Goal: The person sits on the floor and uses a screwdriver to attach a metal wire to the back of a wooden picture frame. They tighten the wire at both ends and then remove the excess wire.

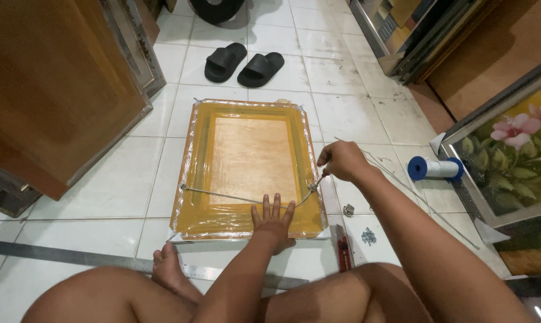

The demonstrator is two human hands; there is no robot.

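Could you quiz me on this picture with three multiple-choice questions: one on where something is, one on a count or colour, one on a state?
1. Where is the spool?
A. right of the frame
B. on the frame
C. beside the sandals

2. How many sandals?
A. one
B. two
C. four

3. How is the left hand?
A. fisted
B. lifted
C. flat on the frame

Answers: 1 A, it lies on the tiles beyond the right hand. 2 B, a black pair. 3 C, fingers spread, pressing down by the cord.
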